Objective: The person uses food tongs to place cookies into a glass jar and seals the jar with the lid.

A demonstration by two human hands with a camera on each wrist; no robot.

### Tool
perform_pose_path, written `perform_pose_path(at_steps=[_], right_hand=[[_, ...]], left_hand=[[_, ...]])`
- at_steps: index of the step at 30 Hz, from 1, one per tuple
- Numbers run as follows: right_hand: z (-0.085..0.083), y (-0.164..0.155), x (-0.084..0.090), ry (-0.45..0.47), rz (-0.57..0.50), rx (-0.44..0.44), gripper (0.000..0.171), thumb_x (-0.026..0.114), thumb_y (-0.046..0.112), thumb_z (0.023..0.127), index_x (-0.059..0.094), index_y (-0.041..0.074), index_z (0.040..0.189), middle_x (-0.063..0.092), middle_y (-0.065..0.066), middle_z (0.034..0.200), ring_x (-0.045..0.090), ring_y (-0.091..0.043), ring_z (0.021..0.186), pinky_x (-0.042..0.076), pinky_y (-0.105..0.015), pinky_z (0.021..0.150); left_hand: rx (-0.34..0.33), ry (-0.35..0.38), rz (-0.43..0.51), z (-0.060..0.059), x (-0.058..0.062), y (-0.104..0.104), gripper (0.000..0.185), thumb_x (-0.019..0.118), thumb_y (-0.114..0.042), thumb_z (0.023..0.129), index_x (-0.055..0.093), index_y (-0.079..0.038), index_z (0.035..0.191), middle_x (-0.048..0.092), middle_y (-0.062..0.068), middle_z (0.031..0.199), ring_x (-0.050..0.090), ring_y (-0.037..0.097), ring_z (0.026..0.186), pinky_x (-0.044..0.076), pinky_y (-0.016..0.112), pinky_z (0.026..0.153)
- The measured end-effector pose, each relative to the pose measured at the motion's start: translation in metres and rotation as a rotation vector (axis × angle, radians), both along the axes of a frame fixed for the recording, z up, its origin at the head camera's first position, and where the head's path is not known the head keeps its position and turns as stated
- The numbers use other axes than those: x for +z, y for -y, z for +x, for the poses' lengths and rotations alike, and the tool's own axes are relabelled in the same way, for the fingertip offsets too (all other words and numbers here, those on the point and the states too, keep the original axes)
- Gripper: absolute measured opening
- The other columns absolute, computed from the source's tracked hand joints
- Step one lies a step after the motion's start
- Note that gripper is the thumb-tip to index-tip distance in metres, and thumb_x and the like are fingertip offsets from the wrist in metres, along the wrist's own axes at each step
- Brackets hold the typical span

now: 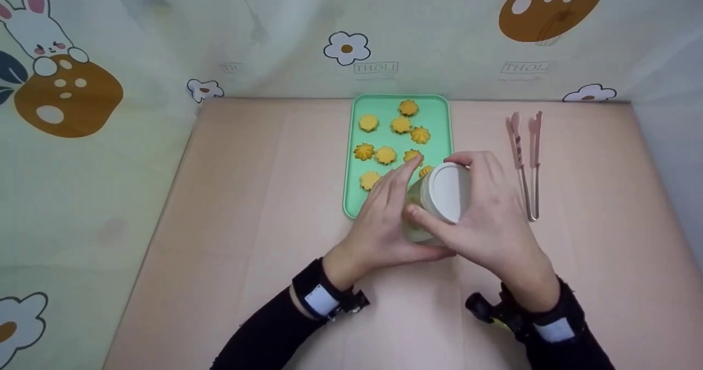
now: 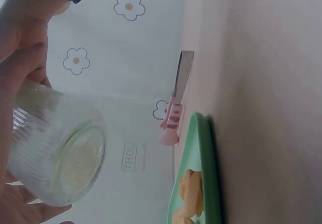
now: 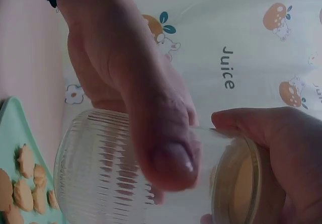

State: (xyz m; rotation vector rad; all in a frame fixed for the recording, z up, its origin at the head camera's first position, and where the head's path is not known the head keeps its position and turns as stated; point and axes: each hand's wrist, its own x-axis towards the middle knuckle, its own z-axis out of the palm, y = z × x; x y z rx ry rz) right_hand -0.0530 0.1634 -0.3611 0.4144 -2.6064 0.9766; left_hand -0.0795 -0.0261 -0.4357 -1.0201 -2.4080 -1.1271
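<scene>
Both hands hold a clear ribbed glass jar (image 3: 95, 183) with a white lid (image 1: 449, 191), raised over the near right corner of the green tray (image 1: 347, 194). My left hand (image 1: 379, 227) wraps round the glass body, its thumb and fingers on opposite sides. From the right, my right hand (image 1: 494, 222) grips the jar's lid end, thumb on the near side and fingers at the far edge. In the left wrist view the jar's base (image 2: 80, 161) shows above the table. Several golden flower-shaped cookies (image 1: 385, 155) lie on the tray, some hidden by the hands and jar.
Pink-tipped metal tongs (image 1: 536, 194) lie right of the tray, arms spread, tips pointing away. A printed curtain (image 1: 274, 40) with flowers and rabbits hangs behind and beside the pinkish table (image 1: 230, 194).
</scene>
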Motion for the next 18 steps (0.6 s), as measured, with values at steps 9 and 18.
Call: perform_pose_path(at_steps=[9, 18], right_hand=[[0.0061, 0.0051, -0.0001, 0.021, -0.023, 0.017, 0.089, 0.095, 0.054, 0.080, 0.057, -0.004, 0.136, 0.060, -0.017, 0.129, 0.060, -0.030, 0.118, 0.055, -0.051, 0.097], [0.0102, 0.0025, 0.0046, 0.069, 0.024, 0.064, 0.088, 0.092, 0.055, 0.085, 0.056, -0.002, 0.141, 0.060, -0.016, 0.134, 0.060, -0.030, 0.122, 0.057, -0.055, 0.100]], left_hand=[[0.026, 0.026, 0.139, 0.0047, -0.0074, -0.0072, 0.118, 0.100, -0.045, 0.076, 0.033, 0.000, 0.163, 0.053, 0.016, 0.161, 0.053, 0.024, 0.149, 0.046, 0.038, 0.122], [0.080, -0.028, 0.077, 0.0043, -0.0082, -0.0080, 0.089, 0.096, -0.044, 0.079, 0.055, 0.003, 0.143, 0.069, 0.015, 0.135, 0.067, 0.025, 0.125, 0.057, 0.037, 0.109]])
